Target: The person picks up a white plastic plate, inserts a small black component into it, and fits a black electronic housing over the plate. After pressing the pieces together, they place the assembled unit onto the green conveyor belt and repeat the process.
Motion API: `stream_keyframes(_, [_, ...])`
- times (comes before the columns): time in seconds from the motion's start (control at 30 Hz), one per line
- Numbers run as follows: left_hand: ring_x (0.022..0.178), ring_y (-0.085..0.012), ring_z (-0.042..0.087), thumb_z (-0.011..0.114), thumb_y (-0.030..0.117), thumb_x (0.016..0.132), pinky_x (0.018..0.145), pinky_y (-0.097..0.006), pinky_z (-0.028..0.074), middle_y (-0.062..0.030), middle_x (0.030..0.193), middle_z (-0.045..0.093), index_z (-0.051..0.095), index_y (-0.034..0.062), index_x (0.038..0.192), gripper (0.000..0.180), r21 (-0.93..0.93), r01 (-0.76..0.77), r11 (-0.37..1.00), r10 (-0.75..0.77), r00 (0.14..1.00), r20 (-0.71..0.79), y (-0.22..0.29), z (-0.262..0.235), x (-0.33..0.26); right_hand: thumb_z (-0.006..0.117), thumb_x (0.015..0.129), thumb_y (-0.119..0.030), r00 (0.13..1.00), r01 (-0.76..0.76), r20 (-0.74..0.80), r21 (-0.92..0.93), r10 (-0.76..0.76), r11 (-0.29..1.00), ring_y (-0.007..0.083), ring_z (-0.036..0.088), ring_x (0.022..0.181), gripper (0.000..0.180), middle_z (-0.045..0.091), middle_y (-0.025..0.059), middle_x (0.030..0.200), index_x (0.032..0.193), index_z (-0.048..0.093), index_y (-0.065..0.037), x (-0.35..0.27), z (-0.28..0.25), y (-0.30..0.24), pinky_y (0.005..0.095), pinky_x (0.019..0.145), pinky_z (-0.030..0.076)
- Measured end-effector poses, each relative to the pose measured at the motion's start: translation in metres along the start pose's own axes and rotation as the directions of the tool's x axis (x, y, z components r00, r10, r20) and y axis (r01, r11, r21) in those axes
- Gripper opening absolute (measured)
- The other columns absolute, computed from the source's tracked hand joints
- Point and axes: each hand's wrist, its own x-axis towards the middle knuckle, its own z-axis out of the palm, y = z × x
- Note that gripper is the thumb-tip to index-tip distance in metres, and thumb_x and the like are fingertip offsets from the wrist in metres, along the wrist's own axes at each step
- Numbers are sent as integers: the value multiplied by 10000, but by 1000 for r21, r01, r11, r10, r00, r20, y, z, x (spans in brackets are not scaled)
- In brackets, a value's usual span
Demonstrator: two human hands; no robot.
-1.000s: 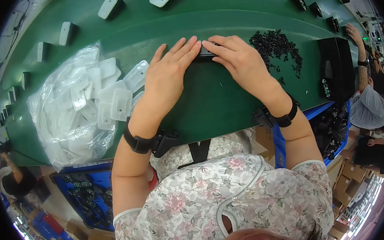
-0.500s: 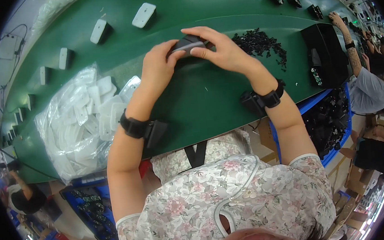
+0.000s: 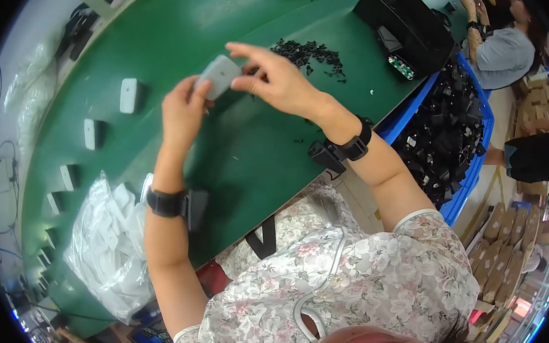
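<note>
Both my hands hold one small white rectangular casing (image 3: 220, 76) raised above the green table (image 3: 247, 154). My left hand (image 3: 183, 111) pinches its lower left edge. My right hand (image 3: 277, 81) grips its right side, with the fingers spread over the top. A pile of small black parts (image 3: 307, 51) lies on the table just behind my right hand. Each wrist wears a black band with a small black device.
A row of white casings (image 3: 128, 94) stands along the table's left. A clear bag of white pieces (image 3: 110, 249) lies at the near left. A black bin (image 3: 404, 22) sits far right, above a blue crate of black parts (image 3: 442, 132). Other people sit far right.
My hands have lifted the casing off the table and turned it so that its white face shows. The view has swung to the right.
</note>
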Motion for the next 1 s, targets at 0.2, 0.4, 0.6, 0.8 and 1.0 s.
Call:
stream_keyframes(0.2, [697, -108, 613, 537, 284, 958, 633, -214, 481, -95, 886, 680, 595, -53, 1121, 379, -197, 197, 961, -218, 972, -91, -49, -43, 79, 670, 838, -245, 936, -244, -335, -386, 111, 890, 141, 575, 770, 394, 571, 57, 1031, 1187, 595, -79, -30, -74, 22, 265, 676, 475])
stream_keyframes(0.4, [634, -110, 602, 524, 321, 962, 554, -208, 458, -92, 823, 674, 573, -44, 1091, 390, -157, 327, 932, -343, 934, -94, -57, -57, 111, 691, 801, -385, 866, -499, -322, -616, 383, 610, 261, 560, 865, 615, 494, 136, 1118, 1256, 508, -13, -82, -99, 39, 364, 788, 478])
stream_keyframes(0.6, [417, -105, 484, 597, 370, 895, 379, -243, 346, -65, 576, 604, 651, -61, 859, 436, 45, 342, 939, -328, 925, -194, -74, -67, 117, 667, 840, -291, 950, -296, -273, -626, 153, 721, 337, 524, 983, 508, 472, 173, 1090, 1241, 513, -18, -58, -62, 50, 392, 846, 457])
stream_keyframes(0.8, [414, -81, 458, 610, 388, 899, 383, -228, 332, -36, 552, 569, 566, -42, 986, 440, 206, 136, 969, -9, 854, -521, -56, -67, 86, 673, 814, -180, 991, -7, -113, -581, -73, 814, 306, 572, 773, 196, 548, 99, 878, 937, 603, -44, -19, -37, 55, 370, 697, 479])
stream_keyframes(1.0, [568, -121, 539, 601, 300, 905, 552, -272, 411, -32, 628, 599, 628, 43, 982, 269, 283, 28, 959, 73, 938, -340, 5, -86, -24, 666, 818, -189, 998, 11, -34, -670, -45, 742, 287, 552, 709, 146, 550, 89, 808, 850, 614, -56, -4, -43, 40, 351, 635, 448])
